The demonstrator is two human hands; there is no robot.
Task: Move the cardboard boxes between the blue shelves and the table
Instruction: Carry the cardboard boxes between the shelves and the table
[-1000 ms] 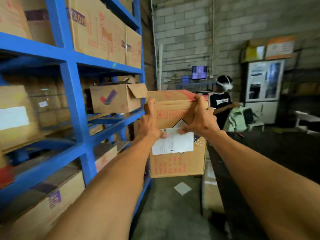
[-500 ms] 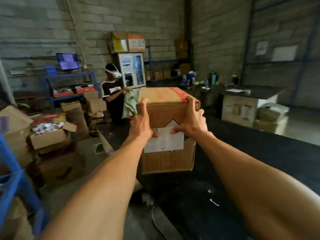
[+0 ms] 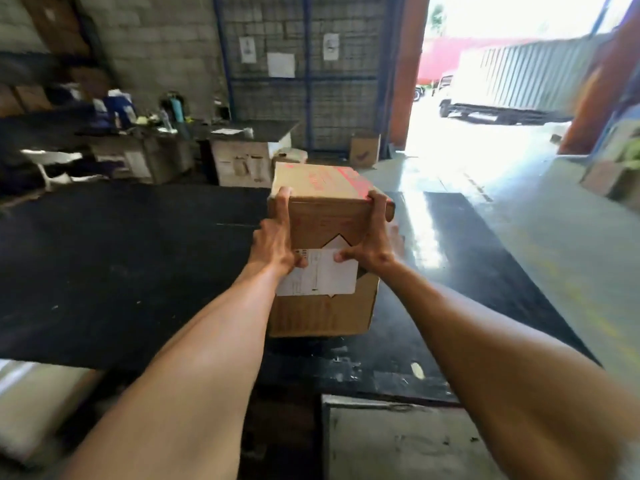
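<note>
Nearest: a grey scuffed surface (image 3: 398, 441) at bottom centre-right, just below the near edge of the black table (image 3: 121, 271). Table top is wide and bare to the left; its right edge runs diagonally, w/ glossy floor (image 3: 540, 220) open beyond it toward the doorway.

Both forearms reach fwd over the table. Left hand (image 3: 273, 245) and right hand (image 3: 369, 245) clamp the cardboard box (image 3: 322, 313) from either side, fingers (image 3: 282, 206) stretched up the side faces to the top corners, thumbs pressed on the near face. Box is upright over the table's right-centre; can't tell if its base is touching the top or just above. Box: brown, red print on the lid, white paper label (image 3: 318, 277) on the near face over a white diamond mark, partly under both thumbs.

Beyond: a cluttered dark bench w/ bottles (image 3: 173, 110) at left-rear, a white chair (image 3: 52, 164), boxes stacked by a mesh wall w/ posted sheets (image 3: 280, 64), a small open box (image 3: 363, 148) by the orange door post. Outside, a truck (image 3: 512, 84) in bright light.
</note>
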